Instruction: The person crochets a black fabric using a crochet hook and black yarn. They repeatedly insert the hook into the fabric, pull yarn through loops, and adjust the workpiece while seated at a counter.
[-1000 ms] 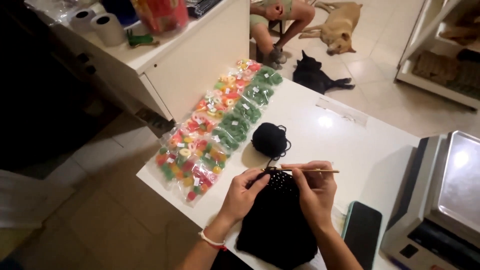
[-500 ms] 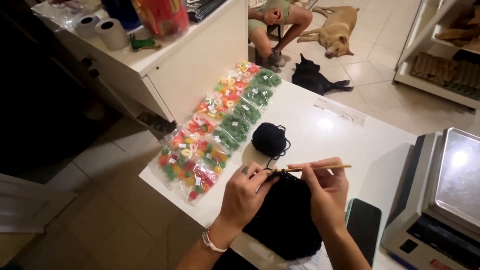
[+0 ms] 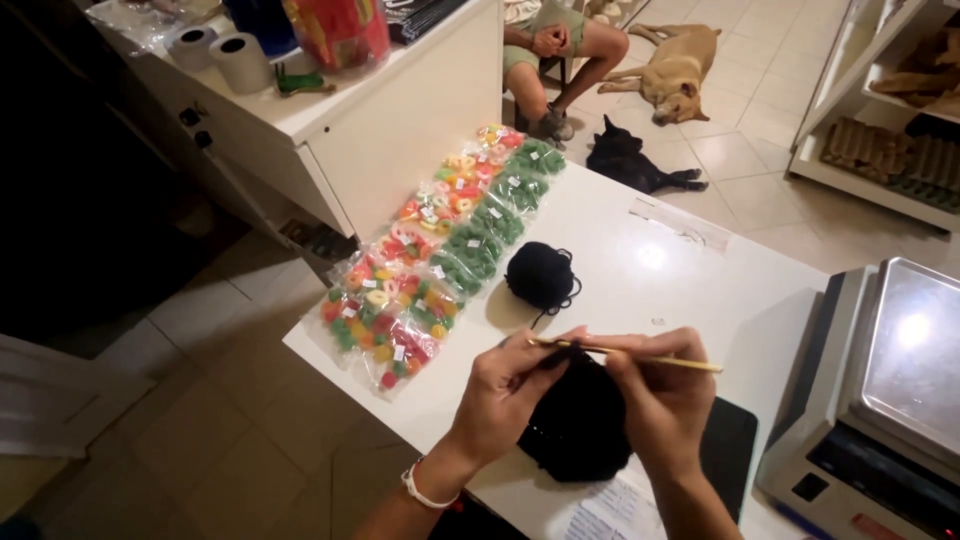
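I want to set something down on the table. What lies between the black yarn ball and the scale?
In the head view, the white table between the yarn ball and the scale is bare, apart from a clear plastic strip towards the far edge.

You stand on a shiny tan tile floor (image 3: 250, 420). A white counter (image 3: 380, 140) is near you. Open shelves (image 3: 880, 130) stand far right.

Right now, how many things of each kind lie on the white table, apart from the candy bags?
Black yarn ball: 1
Black crochet piece: 1
Crochet hook: 1
Dark phone: 1
Weighing scale: 1
Total: 5
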